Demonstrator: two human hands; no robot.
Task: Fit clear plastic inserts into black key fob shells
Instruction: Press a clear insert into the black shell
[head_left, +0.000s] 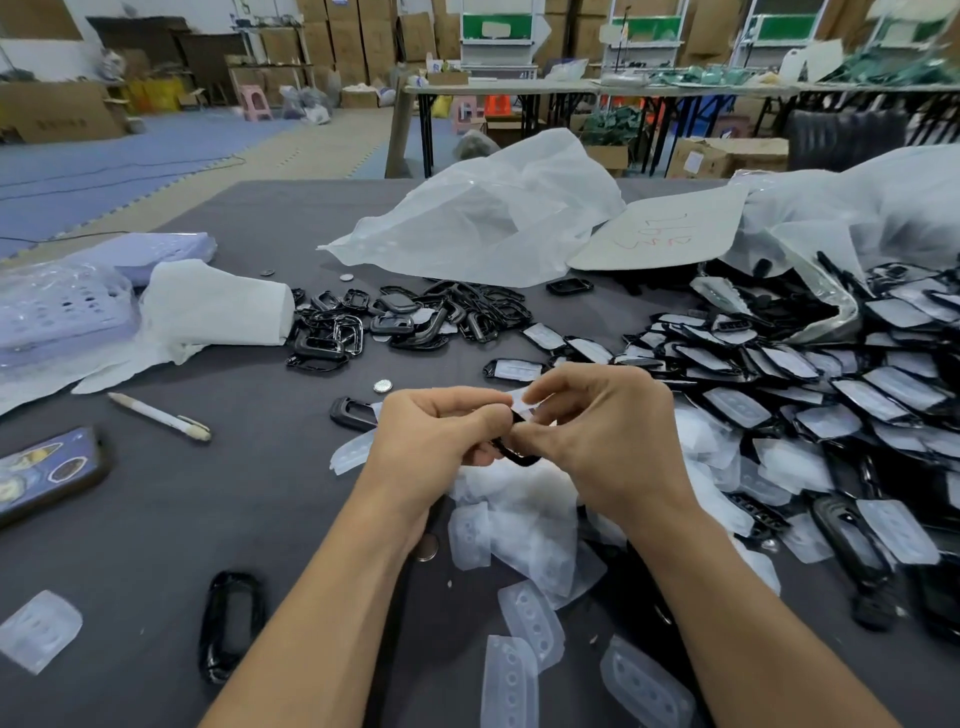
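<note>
Black key fob shell (514, 451) held above the dark bench (249, 509), pinched between both hands at mid-frame. Only a thin, glossy curved edge of it shows below the knuckles; the rest is hidden by the fingers. Clear plastic insert (522, 399) pressed against the shell's upper side: a translucent, milky tab pokes out above the left thumb.

Left hand (441, 441): fingers clenched around the shell's left end. Right hand (602, 431): thumb and forefinger closed on the insert and the shell's right end. Hands touch at the fingertips.

Relative to the held shell:
- just below and nearer the camera, a loose heap of clear inserts (519, 525), each frosted with a row of round dimples;
- to the right, a wide spread of shells with inserts fitted (810, 395), spilling from a plastic bag (852, 208);
- beyond it, a pile of empty black frames (395, 317);
- just left, a single empty shell (353, 413) and a coin cell (382, 385);
- far left, a white pen (158, 415) and a phone (49, 473).
</note>
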